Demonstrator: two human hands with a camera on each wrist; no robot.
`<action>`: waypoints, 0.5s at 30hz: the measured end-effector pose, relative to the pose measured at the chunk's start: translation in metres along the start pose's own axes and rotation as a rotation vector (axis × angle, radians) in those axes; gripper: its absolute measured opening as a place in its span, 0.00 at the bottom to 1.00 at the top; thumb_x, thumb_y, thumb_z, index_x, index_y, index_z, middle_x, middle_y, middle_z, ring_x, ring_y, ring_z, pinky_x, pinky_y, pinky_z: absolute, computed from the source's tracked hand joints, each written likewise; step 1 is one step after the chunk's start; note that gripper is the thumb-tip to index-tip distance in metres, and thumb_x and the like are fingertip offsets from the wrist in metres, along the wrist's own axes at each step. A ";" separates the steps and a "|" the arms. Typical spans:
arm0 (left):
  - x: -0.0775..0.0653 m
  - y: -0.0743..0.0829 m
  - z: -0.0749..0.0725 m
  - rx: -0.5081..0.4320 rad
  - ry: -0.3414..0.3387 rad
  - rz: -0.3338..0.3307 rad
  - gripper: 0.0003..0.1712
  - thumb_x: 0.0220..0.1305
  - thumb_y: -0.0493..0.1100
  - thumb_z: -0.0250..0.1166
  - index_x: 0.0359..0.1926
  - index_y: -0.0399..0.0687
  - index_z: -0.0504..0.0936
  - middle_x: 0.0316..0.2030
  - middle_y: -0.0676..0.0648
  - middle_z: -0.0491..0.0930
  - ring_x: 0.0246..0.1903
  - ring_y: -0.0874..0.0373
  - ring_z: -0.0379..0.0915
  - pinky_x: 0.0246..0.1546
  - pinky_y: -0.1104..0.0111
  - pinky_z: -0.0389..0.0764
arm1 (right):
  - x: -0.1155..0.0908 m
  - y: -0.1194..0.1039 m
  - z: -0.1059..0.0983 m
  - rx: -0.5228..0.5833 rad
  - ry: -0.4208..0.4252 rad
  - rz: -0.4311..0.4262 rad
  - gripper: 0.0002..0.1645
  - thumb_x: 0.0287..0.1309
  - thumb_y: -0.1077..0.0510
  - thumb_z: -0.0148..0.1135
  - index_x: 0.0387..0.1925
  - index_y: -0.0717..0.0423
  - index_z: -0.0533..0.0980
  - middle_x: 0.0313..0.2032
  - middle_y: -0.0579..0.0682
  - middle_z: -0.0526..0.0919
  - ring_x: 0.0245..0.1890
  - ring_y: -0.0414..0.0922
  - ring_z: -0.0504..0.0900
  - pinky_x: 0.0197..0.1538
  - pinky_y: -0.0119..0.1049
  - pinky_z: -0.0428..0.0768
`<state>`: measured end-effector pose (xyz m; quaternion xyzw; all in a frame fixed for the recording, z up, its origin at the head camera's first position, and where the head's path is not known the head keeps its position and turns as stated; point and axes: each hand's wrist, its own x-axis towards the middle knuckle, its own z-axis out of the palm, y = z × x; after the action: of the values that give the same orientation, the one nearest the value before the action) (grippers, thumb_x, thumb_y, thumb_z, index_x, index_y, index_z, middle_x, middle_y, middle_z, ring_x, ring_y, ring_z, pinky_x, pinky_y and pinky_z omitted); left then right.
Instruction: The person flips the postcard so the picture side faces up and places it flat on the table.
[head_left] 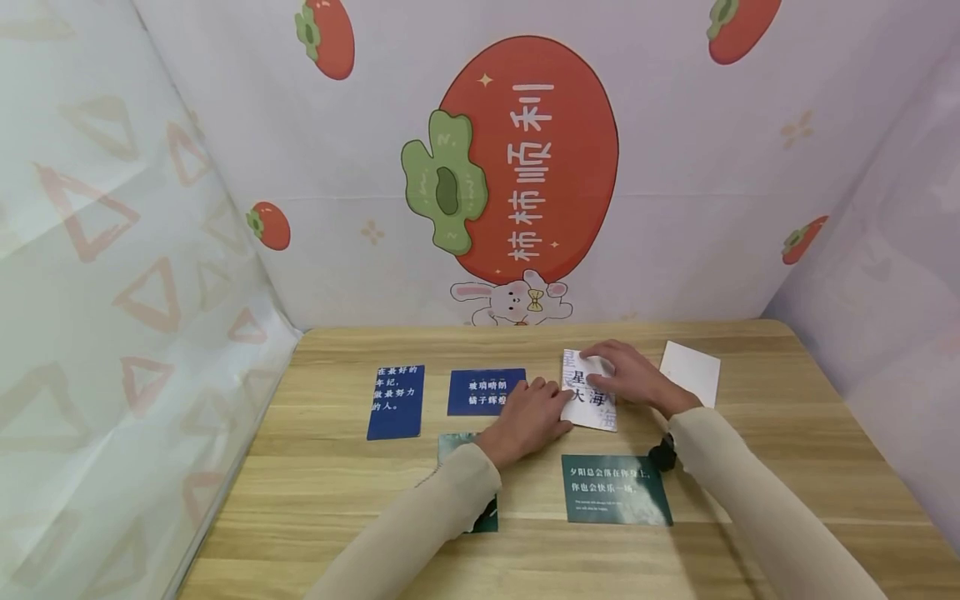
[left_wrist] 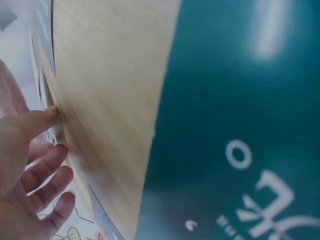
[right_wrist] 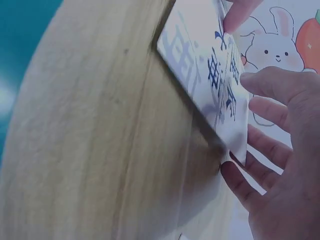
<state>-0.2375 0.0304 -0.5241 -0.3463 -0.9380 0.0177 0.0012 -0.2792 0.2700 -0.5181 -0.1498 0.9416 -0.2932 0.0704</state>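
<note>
A white printed card (head_left: 588, 408) with dark characters lies near the back of the table, between both hands. My right hand (head_left: 633, 375) holds its right side, thumb over the printed face and fingers at the far edge. In the right wrist view the card (right_wrist: 200, 65) is tilted, with a shadow beneath it, and fingertips pass behind its edge. At the card's left edge, my left hand (head_left: 531, 417) touches it with loosely extended fingers. The left wrist view shows those fingers (left_wrist: 57, 180) spread apart. Under the left forearm is a green card (head_left: 487, 518), partly hidden.
Two blue cards (head_left: 396, 402) (head_left: 468, 392) lie to the left. Below the right hand is another green card (head_left: 617, 500), beside a dark wrist strap (head_left: 663, 454). A blank white card (head_left: 693, 371) sits behind the right wrist. Printed fabric (head_left: 675, 208) walls the wooden table (head_left: 322, 500).
</note>
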 end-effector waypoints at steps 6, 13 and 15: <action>-0.001 0.003 0.002 0.072 0.032 0.010 0.33 0.80 0.69 0.59 0.75 0.61 0.78 0.64 0.55 0.84 0.60 0.57 0.79 0.58 0.62 0.80 | 0.008 -0.002 0.005 -0.014 -0.018 -0.017 0.28 0.72 0.50 0.68 0.69 0.54 0.79 0.75 0.66 0.73 0.78 0.69 0.65 0.78 0.75 0.61; -0.003 0.002 0.003 0.098 0.043 0.022 0.32 0.79 0.71 0.58 0.70 0.61 0.81 0.61 0.54 0.85 0.58 0.56 0.79 0.57 0.61 0.80 | 0.013 -0.007 0.008 -0.056 -0.040 -0.034 0.25 0.72 0.52 0.67 0.66 0.55 0.81 0.75 0.65 0.74 0.77 0.69 0.65 0.77 0.74 0.62; -0.004 0.002 0.004 0.096 0.047 0.023 0.31 0.79 0.71 0.58 0.69 0.61 0.82 0.61 0.54 0.84 0.58 0.56 0.78 0.56 0.60 0.80 | 0.014 -0.008 0.009 -0.070 -0.041 -0.036 0.25 0.72 0.52 0.67 0.66 0.54 0.81 0.75 0.65 0.74 0.77 0.69 0.66 0.77 0.74 0.62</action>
<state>-0.2336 0.0292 -0.5277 -0.3571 -0.9316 0.0548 0.0395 -0.2888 0.2543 -0.5218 -0.1753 0.9468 -0.2580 0.0791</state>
